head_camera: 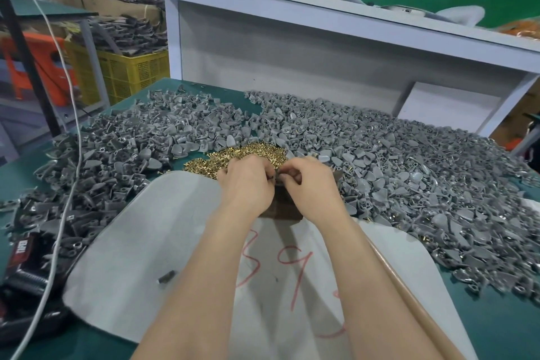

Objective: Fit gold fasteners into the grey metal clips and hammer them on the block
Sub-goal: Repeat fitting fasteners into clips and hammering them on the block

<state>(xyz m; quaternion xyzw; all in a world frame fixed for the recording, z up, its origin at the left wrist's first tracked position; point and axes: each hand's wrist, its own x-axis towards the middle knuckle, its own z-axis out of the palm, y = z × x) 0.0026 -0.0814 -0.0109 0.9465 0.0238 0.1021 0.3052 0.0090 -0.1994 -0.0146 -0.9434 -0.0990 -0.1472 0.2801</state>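
Note:
My left hand point(247, 184) and my right hand point(311, 185) meet fingertip to fingertip above a dark brown block point(285, 209), which they mostly hide. Between the fingers shows a small grey metal clip point(276, 179), pinched from both sides. Whether a gold fastener is in it is hidden. A heap of gold fasteners point(248, 153) lies just beyond my hands. Grey clips lie in big piles on the left point(117, 161) and on the right point(423, 169) of the green table.
A white sheet with red marks point(152, 231) covers the near table. A wooden handle point(415, 301) lies along my right forearm. One loose small part point(166, 276) lies on the sheet. A black tool point(26, 272) and a white cable point(62, 213) are at left. A white shelf point(321, 17) stands behind.

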